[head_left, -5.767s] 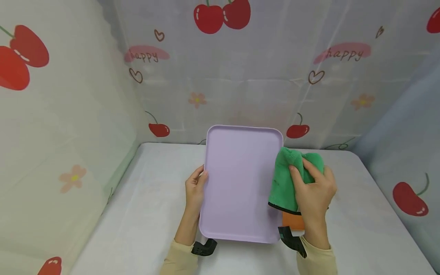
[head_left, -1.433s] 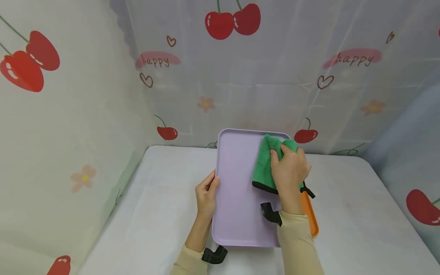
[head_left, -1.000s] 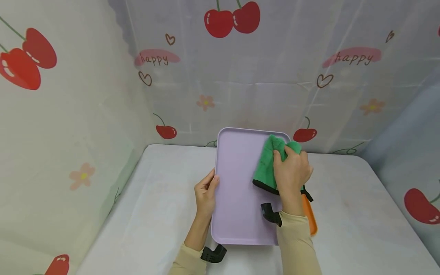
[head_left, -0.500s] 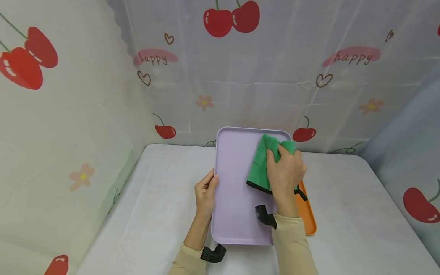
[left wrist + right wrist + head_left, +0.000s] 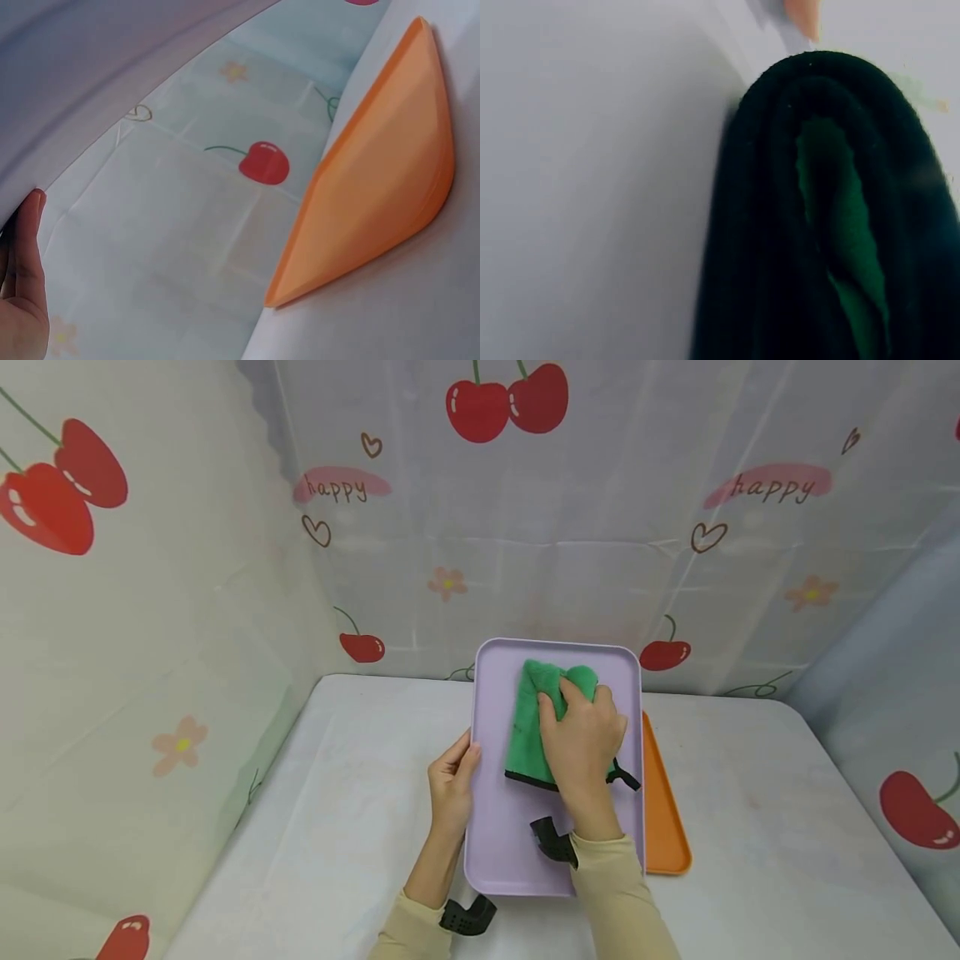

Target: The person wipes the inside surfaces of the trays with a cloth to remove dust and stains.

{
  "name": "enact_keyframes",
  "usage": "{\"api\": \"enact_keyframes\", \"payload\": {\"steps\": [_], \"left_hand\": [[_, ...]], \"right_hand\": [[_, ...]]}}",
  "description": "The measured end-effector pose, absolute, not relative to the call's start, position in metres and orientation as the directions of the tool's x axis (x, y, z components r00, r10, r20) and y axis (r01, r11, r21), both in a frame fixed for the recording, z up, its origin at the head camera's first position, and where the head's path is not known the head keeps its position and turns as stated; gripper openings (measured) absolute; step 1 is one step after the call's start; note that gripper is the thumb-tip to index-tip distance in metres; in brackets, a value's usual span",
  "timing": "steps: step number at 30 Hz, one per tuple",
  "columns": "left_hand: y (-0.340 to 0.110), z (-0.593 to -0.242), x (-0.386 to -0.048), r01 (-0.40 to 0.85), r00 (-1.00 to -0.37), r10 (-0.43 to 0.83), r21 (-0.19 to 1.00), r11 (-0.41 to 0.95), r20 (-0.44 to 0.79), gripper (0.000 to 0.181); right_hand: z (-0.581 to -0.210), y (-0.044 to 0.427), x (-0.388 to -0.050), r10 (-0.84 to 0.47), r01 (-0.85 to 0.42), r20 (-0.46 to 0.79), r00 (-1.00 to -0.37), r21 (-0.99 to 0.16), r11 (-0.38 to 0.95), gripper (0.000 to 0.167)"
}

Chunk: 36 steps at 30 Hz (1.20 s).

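While the left hand grips a purple tray by its left rim, the right hand clasps a green cloth, thumb and fingers bunching it against the tray's inner face. From where I stand, the tray is held up off the white table, its far edge showing against the curtain behind. The cloth lies across the middle and far part of the tray, folded, with a black border along its near edge and a short black strap poking out to the right, just beside the hand. Up close, from the right wrist, that dark border folds round in a loop with green inside it.

To the right, an orange tray rests on the table, partly hidden behind the purple one as I look down. Both arms wear beige sleeves, and a black bracket sits at each wrist. Cherries, hearts, small flowers and the word "happy" are printed on the curtain.
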<state>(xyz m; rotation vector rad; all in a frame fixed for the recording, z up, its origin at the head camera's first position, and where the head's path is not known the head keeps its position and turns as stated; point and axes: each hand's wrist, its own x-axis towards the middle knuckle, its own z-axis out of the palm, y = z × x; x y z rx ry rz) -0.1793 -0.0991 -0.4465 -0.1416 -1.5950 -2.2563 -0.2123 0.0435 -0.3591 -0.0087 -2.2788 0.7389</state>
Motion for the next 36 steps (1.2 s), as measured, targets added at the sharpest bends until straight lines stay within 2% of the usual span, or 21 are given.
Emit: {"api": "enact_keyframes", "payload": {"steps": [11, 18, 36], "left_hand": [[-0.096, -0.448, -0.180, 0.381, -0.913, -0.256, 0.889, -0.252, 0.319, 0.035], [-0.097, -0.449, -0.179, 0.382, -0.918, -0.224, 0.880, -0.283, 0.327, 0.036], [-0.098, -0.448, -0.179, 0.408, -0.906, -0.236, 0.872, -0.270, 0.350, 0.036]], "right_hand": [[-0.360, 0.024, -0.207, 0.113, -0.302, 0.710, -0.695, -0.431, 0.850, 0.028], [-0.361, 0.013, -0.202, 0.047, -0.360, 0.737, -0.674, -0.384, 0.851, 0.027], [-0.362, 0.015, -0.204, -0.027, -0.412, 0.760, -0.650, -0.322, 0.852, 0.028]]}}
